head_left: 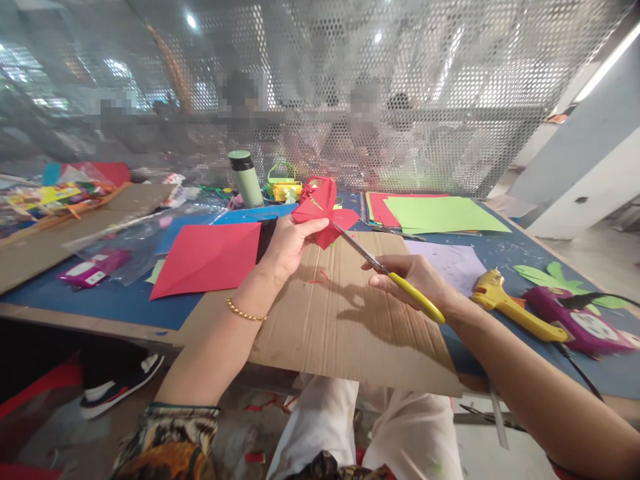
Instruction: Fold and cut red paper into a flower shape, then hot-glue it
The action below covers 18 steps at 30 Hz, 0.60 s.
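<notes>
My left hand (291, 243) pinches a red paper flower (325, 212) with pointed petals, held above the cardboard sheet (325, 340). In my right hand (413, 277) is a pair of scissors (417, 297) with yellow handles. Their blade tips reach the flower's lower edge, close to my left thumb; the blades look nearly together. Small red paper scraps (319, 277) lie on the cardboard below.
A red sheet (207, 259) lies at left, green sheets (445, 215) at back right. A yellow glue gun (520, 310) and purple power strip (583, 320) sit at right. A green thermos (246, 180) stands before the perforated metal screen (320, 133).
</notes>
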{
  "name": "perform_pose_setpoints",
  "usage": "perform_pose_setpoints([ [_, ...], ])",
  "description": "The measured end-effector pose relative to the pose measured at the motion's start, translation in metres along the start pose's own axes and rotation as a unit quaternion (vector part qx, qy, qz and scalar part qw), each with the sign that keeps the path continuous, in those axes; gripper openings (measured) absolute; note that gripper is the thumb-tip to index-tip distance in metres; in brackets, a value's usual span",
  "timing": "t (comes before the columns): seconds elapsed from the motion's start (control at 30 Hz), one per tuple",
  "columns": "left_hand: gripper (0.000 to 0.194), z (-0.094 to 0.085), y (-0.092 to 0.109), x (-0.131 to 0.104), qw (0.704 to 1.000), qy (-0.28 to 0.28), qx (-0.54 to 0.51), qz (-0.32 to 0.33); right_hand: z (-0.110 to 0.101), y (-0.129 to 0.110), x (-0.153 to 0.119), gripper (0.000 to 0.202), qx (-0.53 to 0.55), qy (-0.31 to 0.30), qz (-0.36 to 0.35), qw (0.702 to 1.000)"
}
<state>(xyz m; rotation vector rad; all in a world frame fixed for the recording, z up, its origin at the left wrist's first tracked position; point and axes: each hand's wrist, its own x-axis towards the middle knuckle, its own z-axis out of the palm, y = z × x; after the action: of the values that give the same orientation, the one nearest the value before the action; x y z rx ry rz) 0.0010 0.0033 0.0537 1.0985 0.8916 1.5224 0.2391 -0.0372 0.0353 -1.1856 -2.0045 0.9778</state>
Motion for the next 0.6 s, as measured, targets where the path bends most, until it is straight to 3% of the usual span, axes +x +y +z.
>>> perform_pose_setpoints([
  [0.6,0.031,-0.0013,0.0007,0.0006,1.0,-0.007,-0.001,-0.005,0.0011,-0.0017,-0.0008,0.073,0.011,0.011,0.011,1.0],
])
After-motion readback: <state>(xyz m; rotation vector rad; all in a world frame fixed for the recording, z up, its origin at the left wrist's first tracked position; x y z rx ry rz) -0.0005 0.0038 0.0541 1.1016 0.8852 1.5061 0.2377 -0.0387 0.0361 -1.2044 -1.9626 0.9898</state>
